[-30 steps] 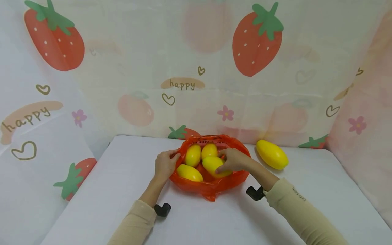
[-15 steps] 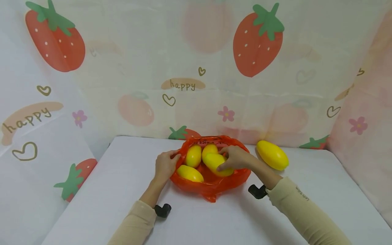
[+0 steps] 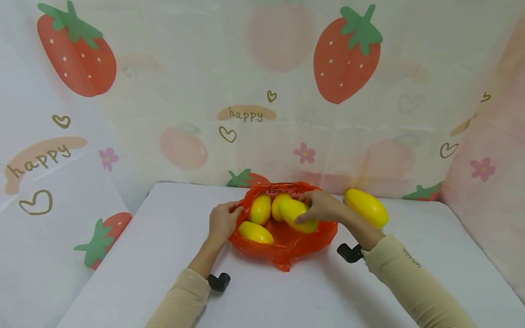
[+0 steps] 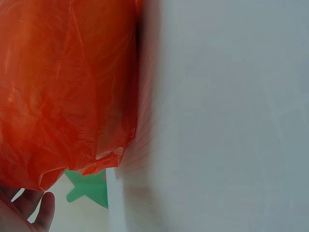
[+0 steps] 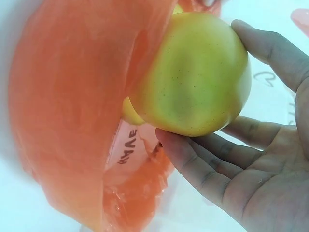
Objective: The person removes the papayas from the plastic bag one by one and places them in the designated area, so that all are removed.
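Note:
An open red plastic bag (image 3: 283, 253) stands on the table, with several yellow mangoes inside. My left hand (image 3: 223, 223) pinches the bag's left rim; in the left wrist view its fingers (image 4: 46, 211) show at the bag's edge. My right hand (image 3: 324, 207) grips a yellow-green mango (image 3: 296, 216), thumb on one side and fingers on the other, at the bag's mouth. In the right wrist view this mango (image 5: 195, 72) has its near end showing, small dark specks on it. Left in the bag lie an upright mango (image 3: 260, 210) and a sideways mango (image 3: 255, 233); another mango (image 3: 276, 207) is partly covered.
A further yellow mango (image 3: 366, 208) lies on the white table (image 3: 164, 255), right of the bag and behind my right forearm. A printed cloth wall (image 3: 246, 82) rises right behind the table's back edge.
My right hand has lifted the gripped mango slightly up and to the right within the bag, uncovering more of its floor. My left hand has stayed at the rim.

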`<state>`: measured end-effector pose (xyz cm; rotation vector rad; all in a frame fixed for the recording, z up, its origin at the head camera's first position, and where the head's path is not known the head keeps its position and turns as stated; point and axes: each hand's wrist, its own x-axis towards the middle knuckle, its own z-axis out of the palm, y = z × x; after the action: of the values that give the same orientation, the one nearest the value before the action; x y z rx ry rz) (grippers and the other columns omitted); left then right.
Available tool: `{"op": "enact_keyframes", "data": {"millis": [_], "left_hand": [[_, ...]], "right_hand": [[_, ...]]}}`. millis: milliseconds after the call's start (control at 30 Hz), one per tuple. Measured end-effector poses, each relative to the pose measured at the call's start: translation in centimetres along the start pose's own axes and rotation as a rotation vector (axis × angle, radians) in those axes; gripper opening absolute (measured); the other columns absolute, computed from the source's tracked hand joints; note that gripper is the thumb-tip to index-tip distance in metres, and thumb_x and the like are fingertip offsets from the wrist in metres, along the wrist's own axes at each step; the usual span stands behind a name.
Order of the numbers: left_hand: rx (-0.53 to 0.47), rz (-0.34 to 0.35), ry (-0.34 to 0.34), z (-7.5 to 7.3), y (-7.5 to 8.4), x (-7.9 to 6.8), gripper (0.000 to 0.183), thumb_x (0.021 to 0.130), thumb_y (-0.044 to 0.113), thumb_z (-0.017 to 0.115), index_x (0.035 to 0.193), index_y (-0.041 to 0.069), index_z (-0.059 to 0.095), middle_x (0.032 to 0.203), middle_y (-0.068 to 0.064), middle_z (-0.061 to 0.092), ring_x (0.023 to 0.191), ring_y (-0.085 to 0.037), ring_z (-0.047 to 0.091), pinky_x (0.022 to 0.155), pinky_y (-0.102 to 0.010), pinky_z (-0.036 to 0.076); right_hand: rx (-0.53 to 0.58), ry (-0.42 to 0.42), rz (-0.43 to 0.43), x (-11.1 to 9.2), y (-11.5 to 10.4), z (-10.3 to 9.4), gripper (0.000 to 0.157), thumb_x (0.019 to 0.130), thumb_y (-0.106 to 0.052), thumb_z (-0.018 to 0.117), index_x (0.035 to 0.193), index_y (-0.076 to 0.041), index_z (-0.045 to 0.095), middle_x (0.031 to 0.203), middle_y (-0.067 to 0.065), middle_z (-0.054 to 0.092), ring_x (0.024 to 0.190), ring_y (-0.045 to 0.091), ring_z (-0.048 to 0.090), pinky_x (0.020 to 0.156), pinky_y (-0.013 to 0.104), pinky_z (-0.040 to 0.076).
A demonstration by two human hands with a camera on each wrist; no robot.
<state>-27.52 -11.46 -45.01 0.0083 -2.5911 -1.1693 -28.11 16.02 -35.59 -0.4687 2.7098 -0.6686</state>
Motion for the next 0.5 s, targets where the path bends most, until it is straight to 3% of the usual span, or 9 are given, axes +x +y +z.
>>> {"op": "enact_keyframes", "data": {"millis": [167, 500], "left_hand": [[-0.010, -0.007, -0.002, 0.0, -0.1, 0.1, 0.027, 0.093, 0.019, 0.066, 0.114, 0.005, 0.072, 0.106, -0.014, 0.074, 0.100, -0.032, 0.068, 0.091, -0.042, 0.057], [-0.007, -0.013, -0.004, 0.0, -0.2, 0.2, 0.027, 0.093, 0.020, 0.066, 0.115, 0.005, 0.072, 0.106, -0.013, 0.074, 0.099, -0.029, 0.068, 0.090, -0.040, 0.058]], "right_hand": [[-0.005, -0.002, -0.012, 0.2, 0.3, -0.4, 0.069, 0.076, -0.041, 0.080, 0.132, -0.007, 0.057, 0.124, 0.015, 0.062, 0.104, 0.026, 0.057, 0.094, 0.042, 0.055], [-0.011, 0.003, -0.019, 0.0, 0.7, -1.3, 0.067, 0.078, -0.042, 0.079, 0.133, -0.009, 0.056, 0.122, 0.012, 0.062, 0.101, 0.024, 0.058, 0.092, 0.040, 0.056]]}}
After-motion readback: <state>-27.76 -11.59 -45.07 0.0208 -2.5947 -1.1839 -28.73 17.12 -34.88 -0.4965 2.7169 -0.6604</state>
